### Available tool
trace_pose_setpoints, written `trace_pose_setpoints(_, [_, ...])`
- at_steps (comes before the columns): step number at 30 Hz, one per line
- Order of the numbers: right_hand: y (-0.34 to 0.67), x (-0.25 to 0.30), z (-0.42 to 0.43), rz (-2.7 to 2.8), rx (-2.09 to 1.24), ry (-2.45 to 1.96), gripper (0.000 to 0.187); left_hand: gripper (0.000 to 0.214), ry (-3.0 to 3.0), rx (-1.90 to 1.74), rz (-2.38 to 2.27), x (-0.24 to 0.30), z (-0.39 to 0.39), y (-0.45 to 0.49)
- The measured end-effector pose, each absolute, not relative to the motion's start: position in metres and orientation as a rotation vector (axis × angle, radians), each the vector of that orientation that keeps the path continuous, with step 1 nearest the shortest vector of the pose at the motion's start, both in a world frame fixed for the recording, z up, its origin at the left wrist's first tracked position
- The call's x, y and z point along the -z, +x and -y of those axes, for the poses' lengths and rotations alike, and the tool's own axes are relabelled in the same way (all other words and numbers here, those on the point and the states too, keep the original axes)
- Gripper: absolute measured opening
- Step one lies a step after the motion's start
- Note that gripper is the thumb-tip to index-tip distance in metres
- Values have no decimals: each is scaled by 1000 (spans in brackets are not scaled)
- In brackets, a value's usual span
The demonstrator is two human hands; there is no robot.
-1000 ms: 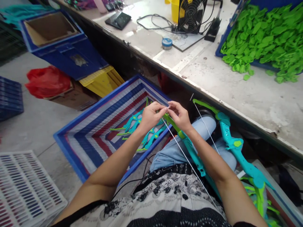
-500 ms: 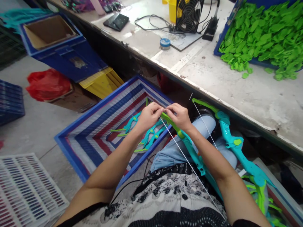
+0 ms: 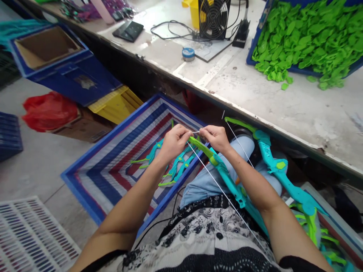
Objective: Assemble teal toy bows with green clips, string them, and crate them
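A teal and green toy bow (image 3: 227, 177) lies across my lap, its green tip up between my hands. White string (image 3: 211, 174) runs from that tip down toward my body. My left hand (image 3: 177, 139) is closed in a pinch on the string beside the tip. A short taut length of string spans the gap to my right hand (image 3: 214, 138), which pinches its end. Another teal bow (image 3: 279, 172) with a green tip and string rests to the right, over my knee.
A blue-framed bin with a striped liner (image 3: 104, 155) holds several bows on my left. On the workbench (image 3: 283, 109) are a blue crate of green pieces (image 3: 309, 41), a black fan (image 3: 214, 19) and a round blue-lidded tin (image 3: 188, 54). A white slatted crate (image 3: 36, 230) stands lower left.
My hands have drawn slightly apart, and a short stretch of string now shows taut between them. The whole view has shifted a little.
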State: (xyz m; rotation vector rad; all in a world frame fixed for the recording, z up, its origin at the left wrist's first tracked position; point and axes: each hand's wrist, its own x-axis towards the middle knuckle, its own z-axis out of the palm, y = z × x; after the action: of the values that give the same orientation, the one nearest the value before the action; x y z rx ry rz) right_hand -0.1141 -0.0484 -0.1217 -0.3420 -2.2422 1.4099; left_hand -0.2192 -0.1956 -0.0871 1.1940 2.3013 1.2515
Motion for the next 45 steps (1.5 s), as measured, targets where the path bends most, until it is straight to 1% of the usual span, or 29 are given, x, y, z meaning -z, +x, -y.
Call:
trace_pose_setpoints(4, [-108, 126, 51, 2149, -1571, -465, 38, 21, 1195, -1321, -2309, 87, 191, -215])
trace_pose_setpoints(6, [-94, 126, 46, 2202, -1512, -466, 35, 21, 1179, -1391, -2263, 87, 192, -214])
trace_pose_setpoints(8, [-65, 127, 32, 2306, -1268, -502, 30, 24, 1077, -1524, -2166, 91, 200, -215])
trace_pose_setpoints(10, [-22, 130, 11, 2404, -900, -630, 27, 30, 849, -1738, -2096, 102, 216, -216])
trace_pose_setpoints(12, [29, 137, -8, 2486, -515, -857, 31, 29, 584, -1903, -2146, 120, 236, -211])
trace_pose_setpoints(13, [54, 142, -14, 2528, -344, -988, 37, 26, 524, -1895, -2215, 131, 246, -204])
trace_pose_setpoints(14, [76, 147, -18, 2574, -202, -1107, 43, 22, 571, -1800, -2295, 141, 255, -194])
trace_pose_setpoints(16, [109, 157, -19, 2682, -2, -1257, 54, 17, 1051, -1414, -2278, 159, 264, -161])
trace_pose_setpoints(17, [120, 162, -17, 2734, 55, -1286, 56, 19, 1354, -1265, -2177, 166, 263, -141])
trace_pose_setpoints(18, [125, 166, -14, 2775, 89, -1293, 56, 26, 1631, -1144, -2056, 172, 258, -121])
trace_pose_setpoints(20, [128, 172, -11, 2813, 96, -1290, 53, 38, 2052, -977, -1883, 181, 240, -85])
trace_pose_setpoints(21, [127, 173, -11, 2815, 69, -1284, 51, 40, 2178, -928, -1860, 185, 228, -72])
trace_pose_setpoints(23, [125, 172, -14, 2816, -52, -1238, 52, 34, 2319, -874, -1872, 190, 203, -58])
trace_pose_setpoints(25, [125, 165, -21, 2834, -249, -1149, 53, 24, 2386, -797, -1868, 189, 184, -58])
trace_pose_setpoints(27, [127, 151, -32, 2851, -486, -1087, 54, 20, 2440, -685, -1813, 180, 174, -64])
trace_pose_setpoints(31, [125, 115, -53, 2810, -966, -1208, 53, 32, 2527, -546, -1723, 148, 173, -76])
trace_pose_setpoints(33, [118, 100, -58, 2746, -1353, -1198, 51, 35, 2533, -535, -1722, 134, 171, -81])
trace_pose_setpoints(36, [100, 92, -57, 2576, -2094, -930, 56, 45, 2501, -542, -1761, 123, 158, -89])
trace_pose_setpoints(38, [85, 99, -55, 2539, -2398, -770, 60, 52, 2442, -481, -1826, 123, 143, -95])
trace_pose_setpoints(40, [73, 111, -57, 2621, -2484, -815, 57, 59, 2345, -340, -1909, 126, 126, -101])
trace_pose_setpoints(41, [68, 118, -60, 2673, -2446, -919, 52, 60, 2289, -250, -1945, 129, 118, -104])
trace_pose_setpoints(42, [65, 123, -65, 2717, -2345, -1048, 45, 61, 2235, -150, -1966, 131, 111, -106])
trace_pose_setpoints(43, [64, 128, -71, 2748, -2177, -1183, 36, 62, 2192, -49, -1961, 132, 105, -108])
trace_pose_setpoints(45, [67, 131, -83, 2788, -1725, -1332, 25, 64, 2152, 136, -1893, 133, 95, -109])
